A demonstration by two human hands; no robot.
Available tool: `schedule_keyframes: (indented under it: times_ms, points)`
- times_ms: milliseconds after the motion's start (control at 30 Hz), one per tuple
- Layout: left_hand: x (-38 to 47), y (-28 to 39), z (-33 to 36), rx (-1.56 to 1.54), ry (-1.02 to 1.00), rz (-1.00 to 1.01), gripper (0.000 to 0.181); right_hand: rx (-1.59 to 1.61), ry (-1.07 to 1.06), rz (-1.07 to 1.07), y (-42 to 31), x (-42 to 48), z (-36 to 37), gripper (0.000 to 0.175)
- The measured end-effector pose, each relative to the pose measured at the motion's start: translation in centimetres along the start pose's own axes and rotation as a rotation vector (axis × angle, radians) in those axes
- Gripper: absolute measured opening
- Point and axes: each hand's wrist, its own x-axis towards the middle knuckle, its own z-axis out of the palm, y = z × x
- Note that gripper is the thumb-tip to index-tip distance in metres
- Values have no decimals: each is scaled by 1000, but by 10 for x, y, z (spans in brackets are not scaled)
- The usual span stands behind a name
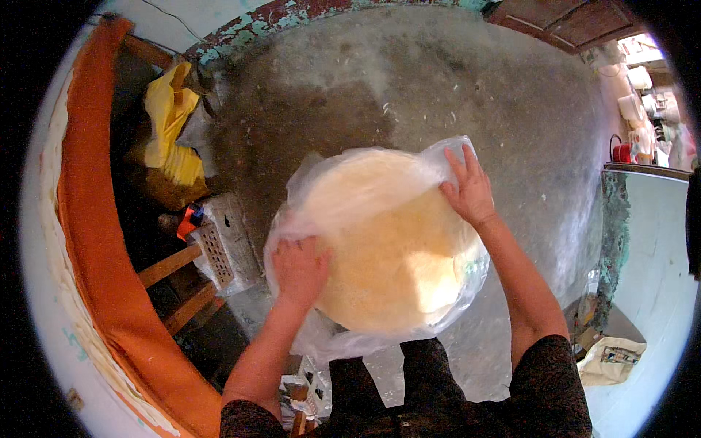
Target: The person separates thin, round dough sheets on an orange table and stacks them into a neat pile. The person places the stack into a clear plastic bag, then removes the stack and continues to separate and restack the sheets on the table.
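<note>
A wide, round, pale yellow slab or stack (pixel 378 246), perhaps flat bread, is before me at waist height. Clear plastic film (pixel 372 200) lies over its far part and hangs in folds around its rim. At the near left side, my left hand (pixel 300 268) rests against the film and the round edge, its fingertips blurred behind plastic. My right hand (pixel 468 189) is at the far right, thumb and fingers on a raised corner of the film. Bright light falls on the right part of the round surface. What supports it from below is hidden.
Along the left runs an orange cloth-covered edge (pixel 87 219) with wooden bars (pixel 170 265) below. A yellow bag (pixel 170 131) and a plastic-wrapped perforated block (pixel 224 241) are nearby. A pale wall (pixel 646 246) stands right, with a cream bag (pixel 610 361) at its foot. Concrete floor (pixel 339 98) lies beyond.
</note>
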Motion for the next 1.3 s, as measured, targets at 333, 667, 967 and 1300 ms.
schedule_keyframes:
  times_ms: [333, 667, 967, 1300]
  points:
    - [106, -35, 12, -1129, -93, -340, 35, 327, -230, 589, 46, 34, 48, 30]
    - [58, -65, 8, -1076, -140, -61, 39, 407, -185, 571, 116, -74, 43, 41]
    - [-59, -20, -1, -216, -6, 252, 78, 423, -127, 596, 35, -190, 20, 41]
    - [-184, -36, 110, -48, -229, 243, 59, 526, -268, 888, -12, -321, 77, 29]
